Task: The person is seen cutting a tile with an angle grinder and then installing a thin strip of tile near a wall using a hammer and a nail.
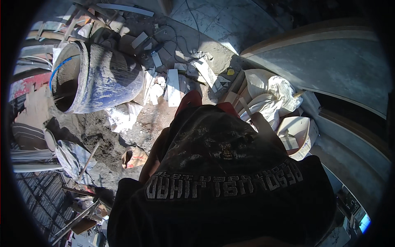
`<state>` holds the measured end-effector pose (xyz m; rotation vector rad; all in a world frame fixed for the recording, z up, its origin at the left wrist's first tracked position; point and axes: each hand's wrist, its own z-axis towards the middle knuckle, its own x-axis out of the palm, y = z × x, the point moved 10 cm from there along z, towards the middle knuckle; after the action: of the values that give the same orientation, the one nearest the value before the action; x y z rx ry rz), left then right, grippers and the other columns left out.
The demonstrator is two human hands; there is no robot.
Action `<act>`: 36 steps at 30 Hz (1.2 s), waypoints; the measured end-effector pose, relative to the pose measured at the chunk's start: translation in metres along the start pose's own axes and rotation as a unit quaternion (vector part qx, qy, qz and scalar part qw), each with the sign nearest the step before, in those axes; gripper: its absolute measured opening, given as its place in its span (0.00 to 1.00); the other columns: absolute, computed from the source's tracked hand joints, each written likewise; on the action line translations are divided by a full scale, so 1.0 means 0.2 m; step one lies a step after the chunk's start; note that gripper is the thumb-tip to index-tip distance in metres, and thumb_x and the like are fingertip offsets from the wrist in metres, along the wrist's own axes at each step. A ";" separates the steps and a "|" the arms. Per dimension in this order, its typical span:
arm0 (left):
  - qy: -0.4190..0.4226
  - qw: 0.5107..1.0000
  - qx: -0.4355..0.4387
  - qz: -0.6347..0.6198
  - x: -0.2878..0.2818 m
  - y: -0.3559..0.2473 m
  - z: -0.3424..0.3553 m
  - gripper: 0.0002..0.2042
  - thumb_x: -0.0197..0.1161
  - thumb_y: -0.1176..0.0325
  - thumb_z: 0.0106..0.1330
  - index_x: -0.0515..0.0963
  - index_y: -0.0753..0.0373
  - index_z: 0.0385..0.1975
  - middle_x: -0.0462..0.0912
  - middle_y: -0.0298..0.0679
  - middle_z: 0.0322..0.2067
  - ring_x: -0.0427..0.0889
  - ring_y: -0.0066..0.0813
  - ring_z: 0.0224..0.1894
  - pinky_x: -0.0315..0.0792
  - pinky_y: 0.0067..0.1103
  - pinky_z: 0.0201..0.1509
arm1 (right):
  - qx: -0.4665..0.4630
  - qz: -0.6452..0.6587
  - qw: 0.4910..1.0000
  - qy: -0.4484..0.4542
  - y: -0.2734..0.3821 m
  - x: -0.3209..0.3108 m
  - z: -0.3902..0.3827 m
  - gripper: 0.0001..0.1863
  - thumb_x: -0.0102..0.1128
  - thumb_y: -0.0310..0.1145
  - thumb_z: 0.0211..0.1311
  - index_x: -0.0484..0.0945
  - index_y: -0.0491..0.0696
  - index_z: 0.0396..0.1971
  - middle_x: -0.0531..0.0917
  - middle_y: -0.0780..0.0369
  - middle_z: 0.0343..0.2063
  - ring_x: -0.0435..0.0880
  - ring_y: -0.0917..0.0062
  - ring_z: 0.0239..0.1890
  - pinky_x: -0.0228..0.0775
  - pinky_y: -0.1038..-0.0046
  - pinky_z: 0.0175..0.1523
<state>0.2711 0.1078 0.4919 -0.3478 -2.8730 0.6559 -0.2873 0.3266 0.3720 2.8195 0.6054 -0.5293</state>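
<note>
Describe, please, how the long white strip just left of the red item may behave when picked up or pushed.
The white strip looks straight-edged, so it is probably stiff. It may be fragile: irregular white pieces lie beside it. Being flat, it would likely slide rather than roll.

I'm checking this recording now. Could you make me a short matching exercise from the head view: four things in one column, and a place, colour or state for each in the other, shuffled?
Things:
1. Mortar-smeared blue drum
2. Whitish tub
3. Person's shirt
4. Long white tile strip

Descriptions:
A. Black, with pale lettering across it
B. Lying on the ground ahead of the person, among broken pieces
C. Tipped on its side at the person's left, mouth open
D. Open-topped, at the person's right, with a pale piece inside

Pairs: 1-C, 2-D, 3-A, 4-B
</note>
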 end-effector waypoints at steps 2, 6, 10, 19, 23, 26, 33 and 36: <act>0.041 0.998 0.001 -0.053 0.09 -0.28 0.02 0.17 0.56 0.58 0.68 0.75 0.58 0.53 0.82 0.40 0.43 0.80 0.35 0.42 0.72 0.29 0.48 | 0.008 0.348 0.936 -0.042 0.01 -0.11 0.01 0.10 0.57 0.30 0.61 0.82 0.38 0.28 0.84 0.53 0.22 0.84 0.68 0.22 0.75 0.64 0.28; 0.000 0.999 0.031 -0.026 0.18 -0.84 0.07 0.16 0.55 0.58 0.69 0.73 0.59 0.52 0.82 0.37 0.42 0.80 0.29 0.40 0.71 0.24 0.41 | 0.057 0.336 0.938 -0.061 0.34 -0.31 -0.06 0.10 0.55 0.29 0.62 0.82 0.39 0.29 0.84 0.53 0.22 0.84 0.68 0.22 0.74 0.64 0.27; 0.009 0.999 0.005 -0.033 0.25 -1.07 0.29 0.17 0.57 0.56 0.69 0.73 0.57 0.53 0.81 0.36 0.42 0.80 0.28 0.41 0.71 0.24 0.41 | 0.060 0.336 0.938 -0.062 0.71 -0.56 -0.06 0.11 0.53 0.29 0.63 0.81 0.39 0.30 0.83 0.53 0.23 0.83 0.68 0.21 0.74 0.64 0.26; -0.026 0.999 -0.003 -0.044 0.37 -1.59 0.84 0.14 0.55 0.59 0.69 0.74 0.58 0.49 0.81 0.36 0.39 0.81 0.29 0.39 0.71 0.24 0.36 | 0.008 0.368 0.927 -0.075 1.48 -1.44 0.29 0.12 0.48 0.28 0.64 0.80 0.39 0.31 0.83 0.54 0.23 0.82 0.68 0.20 0.72 0.64 0.24; -0.015 0.998 -0.006 0.064 0.70 -1.93 1.16 0.14 0.55 0.59 0.69 0.74 0.58 0.49 0.81 0.36 0.39 0.81 0.29 0.38 0.71 0.24 0.36 | -0.007 0.380 0.921 -0.081 1.74 -2.05 0.51 0.12 0.46 0.28 0.65 0.80 0.40 0.32 0.82 0.54 0.23 0.81 0.68 0.19 0.71 0.63 0.23; 0.019 0.991 0.013 0.134 1.12 -2.29 1.35 0.14 0.55 0.59 0.69 0.74 0.59 0.49 0.81 0.36 0.39 0.81 0.28 0.38 0.71 0.23 0.35 | -0.024 0.363 0.927 -0.085 1.94 -2.53 0.59 0.13 0.44 0.28 0.66 0.79 0.40 0.33 0.82 0.54 0.23 0.81 0.68 0.19 0.71 0.63 0.22; 0.030 0.986 0.087 0.140 1.72 -3.31 1.54 0.14 0.55 0.59 0.69 0.74 0.59 0.49 0.80 0.36 0.38 0.80 0.27 0.37 0.70 0.23 0.34 | -0.028 0.389 0.913 -0.121 2.07 -3.44 0.51 0.14 0.40 0.30 0.69 0.77 0.42 0.35 0.80 0.58 0.21 0.77 0.73 0.17 0.69 0.67 0.20; 0.018 0.985 0.102 0.141 1.77 -3.60 1.57 0.14 0.55 0.59 0.69 0.74 0.59 0.48 0.80 0.36 0.38 0.80 0.27 0.36 0.70 0.22 0.33 | 0.035 0.385 0.917 -0.096 1.91 -3.49 0.58 0.15 0.37 0.31 0.70 0.76 0.43 0.34 0.78 0.61 0.19 0.75 0.76 0.16 0.68 0.71 0.20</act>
<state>-0.2707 -0.5562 0.5753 -0.7353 -2.7120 0.9708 -0.7519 -0.2949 0.5835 2.7058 -0.5632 -0.6419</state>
